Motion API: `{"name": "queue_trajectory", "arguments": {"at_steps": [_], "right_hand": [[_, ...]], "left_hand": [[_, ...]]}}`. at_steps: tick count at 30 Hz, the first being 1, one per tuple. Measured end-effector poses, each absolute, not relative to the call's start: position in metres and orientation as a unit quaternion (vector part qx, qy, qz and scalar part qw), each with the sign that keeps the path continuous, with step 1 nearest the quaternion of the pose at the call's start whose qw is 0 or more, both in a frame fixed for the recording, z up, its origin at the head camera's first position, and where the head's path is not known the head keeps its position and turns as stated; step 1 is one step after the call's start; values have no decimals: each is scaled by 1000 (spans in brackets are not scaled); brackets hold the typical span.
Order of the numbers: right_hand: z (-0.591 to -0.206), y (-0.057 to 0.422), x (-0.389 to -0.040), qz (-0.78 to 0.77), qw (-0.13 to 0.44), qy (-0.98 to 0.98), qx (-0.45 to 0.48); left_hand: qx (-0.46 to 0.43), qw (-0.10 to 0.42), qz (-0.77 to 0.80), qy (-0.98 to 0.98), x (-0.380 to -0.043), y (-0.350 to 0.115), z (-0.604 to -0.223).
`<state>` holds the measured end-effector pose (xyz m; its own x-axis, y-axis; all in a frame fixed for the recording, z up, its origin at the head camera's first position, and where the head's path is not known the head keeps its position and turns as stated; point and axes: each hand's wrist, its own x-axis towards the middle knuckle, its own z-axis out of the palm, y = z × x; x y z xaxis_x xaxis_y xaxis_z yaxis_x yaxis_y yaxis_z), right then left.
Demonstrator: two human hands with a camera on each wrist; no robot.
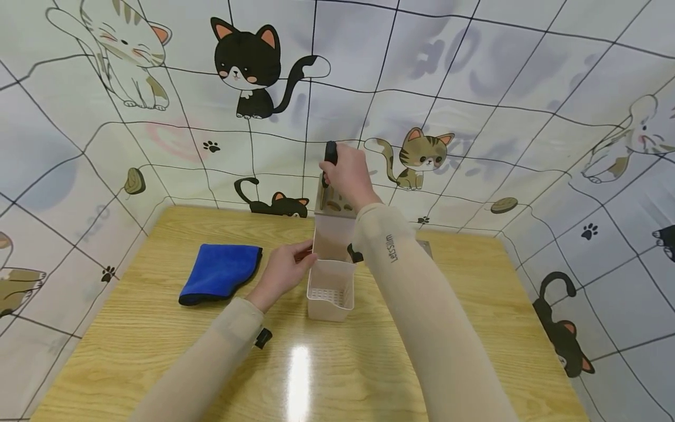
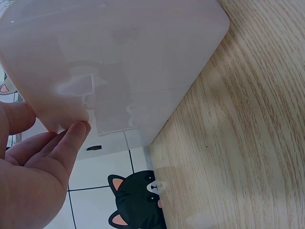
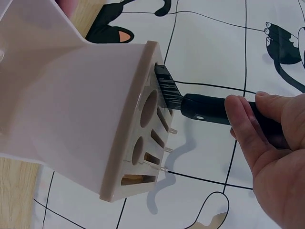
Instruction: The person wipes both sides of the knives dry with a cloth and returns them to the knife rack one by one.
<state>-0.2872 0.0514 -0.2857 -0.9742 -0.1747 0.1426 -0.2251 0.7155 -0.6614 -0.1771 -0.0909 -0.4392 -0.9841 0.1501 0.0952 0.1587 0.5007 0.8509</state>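
A pale pink plastic knife holder (image 1: 331,290) stands on the table, with a low basket section in front and a slotted top behind. My right hand (image 1: 350,173) grips the black handle of a knife (image 3: 207,107) above the slotted top (image 3: 138,148). In the right wrist view the knife's dark, shiny blade enters the slot at one end of the top; its lower part is hidden inside. My left hand (image 1: 285,266) holds the holder's left side, thumb and fingers pinching its edge (image 2: 81,114).
A folded blue cloth (image 1: 221,272) with black trim lies left of my left hand. A grey flat thing (image 1: 426,248) lies right of the holder, mostly hidden by my right sleeve. Behind the wooden table (image 1: 464,328) hangs a cat-printed sheet (image 1: 348,117).
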Motion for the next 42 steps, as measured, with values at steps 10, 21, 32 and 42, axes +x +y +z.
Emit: {"name": "queue_trajectory", "arguments": {"at_steps": [10,21,32,42], "right_hand": [[-294,49,-290,360,16,-927,103],[-297,48,-290,354,19,-930,100],[-296,51,-291,330,27,-938,102],[-291,62,-286,307,5,-944,124]], "left_hand": [[-87,4,-493,-865,-178,-91,-440],[-89,6,-492,-866,-178,-90,-441],[-91,2,-490,-867,-178,-90,-439],[-92,8,-491,-866,-177,-90,-440]]}}
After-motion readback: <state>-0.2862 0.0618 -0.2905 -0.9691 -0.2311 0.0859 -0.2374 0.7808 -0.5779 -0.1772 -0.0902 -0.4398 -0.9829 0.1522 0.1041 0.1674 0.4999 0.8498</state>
